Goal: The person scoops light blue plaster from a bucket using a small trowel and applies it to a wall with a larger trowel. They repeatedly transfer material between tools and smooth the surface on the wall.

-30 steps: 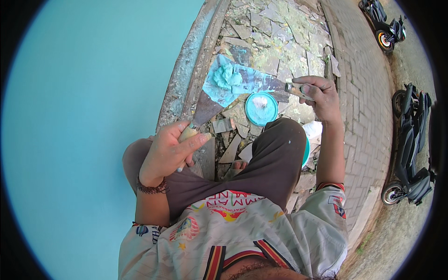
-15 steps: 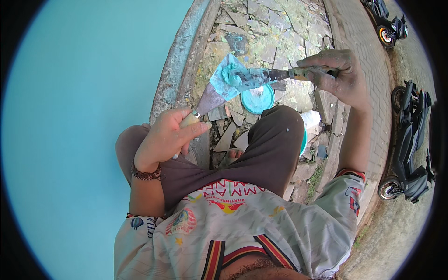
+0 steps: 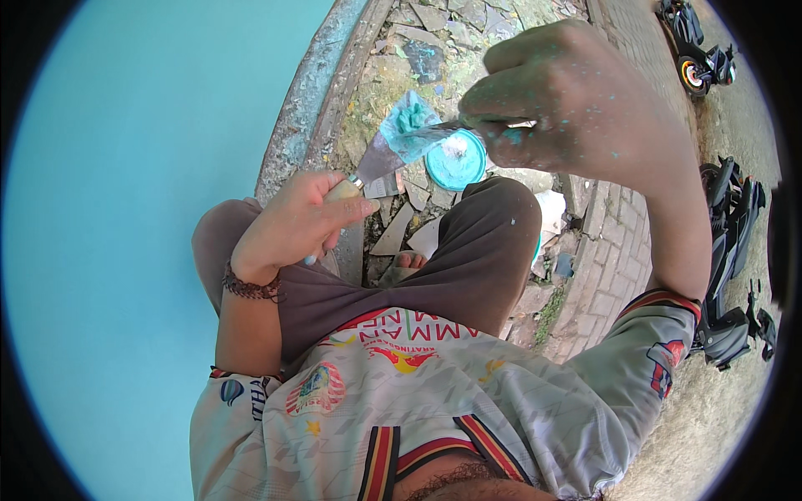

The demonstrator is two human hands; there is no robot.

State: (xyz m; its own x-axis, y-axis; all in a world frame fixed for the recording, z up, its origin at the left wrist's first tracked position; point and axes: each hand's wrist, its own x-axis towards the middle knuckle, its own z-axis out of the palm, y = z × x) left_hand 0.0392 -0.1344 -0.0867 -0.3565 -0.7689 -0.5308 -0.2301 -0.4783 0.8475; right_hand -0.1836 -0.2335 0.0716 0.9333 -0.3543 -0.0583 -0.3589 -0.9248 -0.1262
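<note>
Turquoise paste [image 3: 411,118] lies in a soft lump on the broad metal blade of one scraper [image 3: 380,159], which slants up and away from the left hand [image 3: 292,221]. That hand's grip is clamped around the scraper's pale handle, with the thumb laid along it. Above and to the right, the right hand [image 3: 576,108] is raised closer to the camera, its back flecked with turquoise; its grip is closed on a second scraper [image 3: 439,130], whose handle is mostly hidden by the fingers. This second blade reaches leftward to the paste, its tip at the lump. Just beyond the blades' right side, a round turquoise lid [image 3: 458,174] rests on the ground, a whitish patch on it. Broken flat stones [image 3: 393,234] cover the ground around the person's bare toes. A smooth light-blue wall [image 3: 150,250] fills the left side, and dark motorbikes [image 3: 728,250] stand at the far right, beyond brick paving [image 3: 614,242].
</note>
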